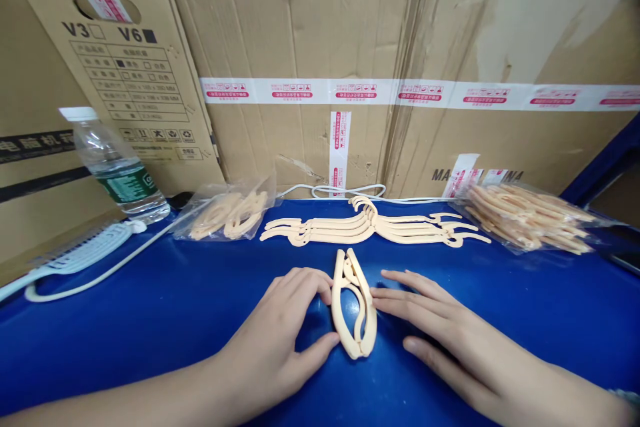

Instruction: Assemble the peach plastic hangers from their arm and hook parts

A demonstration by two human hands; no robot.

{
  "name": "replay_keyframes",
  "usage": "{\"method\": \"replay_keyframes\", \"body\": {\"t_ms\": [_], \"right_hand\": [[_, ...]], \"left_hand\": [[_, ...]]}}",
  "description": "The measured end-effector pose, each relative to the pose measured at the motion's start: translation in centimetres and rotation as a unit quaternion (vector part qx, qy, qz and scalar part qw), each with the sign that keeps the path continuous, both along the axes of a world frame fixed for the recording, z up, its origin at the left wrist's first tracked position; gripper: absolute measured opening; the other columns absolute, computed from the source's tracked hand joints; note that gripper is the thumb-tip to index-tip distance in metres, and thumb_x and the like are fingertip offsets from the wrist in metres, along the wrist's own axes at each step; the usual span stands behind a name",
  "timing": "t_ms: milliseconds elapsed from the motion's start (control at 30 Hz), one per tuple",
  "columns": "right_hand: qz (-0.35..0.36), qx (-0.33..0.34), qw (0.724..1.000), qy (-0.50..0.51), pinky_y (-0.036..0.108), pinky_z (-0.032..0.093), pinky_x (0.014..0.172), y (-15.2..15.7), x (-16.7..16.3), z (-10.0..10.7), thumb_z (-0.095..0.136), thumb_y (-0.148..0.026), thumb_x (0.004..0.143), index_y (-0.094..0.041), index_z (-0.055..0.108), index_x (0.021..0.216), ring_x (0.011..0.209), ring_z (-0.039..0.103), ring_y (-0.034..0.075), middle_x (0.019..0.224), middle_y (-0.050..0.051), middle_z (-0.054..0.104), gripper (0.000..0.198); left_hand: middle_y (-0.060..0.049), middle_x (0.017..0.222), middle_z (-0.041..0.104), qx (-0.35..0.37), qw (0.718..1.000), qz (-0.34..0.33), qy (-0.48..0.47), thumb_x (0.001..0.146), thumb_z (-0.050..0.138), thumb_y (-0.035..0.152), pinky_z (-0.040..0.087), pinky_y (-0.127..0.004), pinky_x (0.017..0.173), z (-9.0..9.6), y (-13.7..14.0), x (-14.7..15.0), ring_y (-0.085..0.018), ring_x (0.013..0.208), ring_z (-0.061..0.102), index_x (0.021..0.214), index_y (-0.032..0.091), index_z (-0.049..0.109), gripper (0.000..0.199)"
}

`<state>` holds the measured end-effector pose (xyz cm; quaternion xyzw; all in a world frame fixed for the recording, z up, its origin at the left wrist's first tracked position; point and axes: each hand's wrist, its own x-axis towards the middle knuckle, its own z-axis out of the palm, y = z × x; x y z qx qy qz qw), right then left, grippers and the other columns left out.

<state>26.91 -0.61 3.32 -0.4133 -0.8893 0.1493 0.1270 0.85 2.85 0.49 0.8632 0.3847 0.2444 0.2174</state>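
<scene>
A cream plastic folding hanger [371, 330], its arms folded together, lies on the blue table between my hands. Along its left edge, the curled fingers and thumb of my left hand [285, 320] grip it. My right hand [445, 327] is open on the other side, fingers stretched out, a fingertip touching the hanger's right edge and the thumb apart from it. Behind it lie several unfolded cream hangers [340, 232], nested in a row with their hooks pointing away from me.
Clear bags of folded hangers lie at the left [230, 213] and right [530, 217]. A water bottle [120, 170], a pale blue hairbrush [90, 250] and a white cable [100, 278] are on the left. Cardboard boxes [300, 27] wall off the back of the blue table [175, 327].
</scene>
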Motion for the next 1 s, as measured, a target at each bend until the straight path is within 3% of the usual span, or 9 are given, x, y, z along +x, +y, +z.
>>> {"method": "replay_keyframes", "body": {"t_ms": [200, 700, 1000], "right_hand": [[0.012, -0.038, 0.998, -0.039, 0.051, 0.029, 0.115, 0.0, -0.2, 0.5, 0.037, -0.029, 0.101, -0.022, 0.038, 0.149, 0.144, 0.025, 0.025, 0.151, 0.007, 0.041, 0.049], [0.012, -0.062, 0.998, -0.013, 0.053, 0.025, 0.116, 0.1, 0.1, 0.0, 0.044, -0.034, 0.100, -0.029, 0.029, 0.152, 0.144, 0.025, 0.028, 0.153, 0.004, 0.037, 0.055], [0.018, -0.057, 0.997, -0.050, 0.055, 0.022, 0.115, 0.2, 0.3, -0.4, 0.040, -0.038, 0.101, -0.030, 0.022, 0.154, 0.145, 0.022, 0.028, 0.157, 0.003, 0.029, 0.056]], "left_hand": [[-0.002, 0.113, 0.057, -0.032, 0.999, -0.025, 0.010, 0.082, 0.062, 0.017, 0.044, -0.041, 0.088, 0.6, 0.5, -0.5, -0.023, 0.103, 0.055, 0.097, 0.025, 0.043, 0.026], [-0.002, 0.105, 0.052, -0.002, 0.999, -0.031, -0.009, 0.079, 0.052, 0.008, 0.045, -0.039, 0.087, -0.1, 1.2, -0.6, -0.021, 0.098, 0.051, 0.098, 0.024, 0.041, 0.028], [-0.002, 0.104, 0.052, -0.004, 1.000, -0.026, -0.012, 0.077, 0.052, 0.006, 0.046, -0.038, 0.088, 0.2, 1.1, -0.5, -0.020, 0.098, 0.051, 0.099, 0.024, 0.041, 0.029]]}}
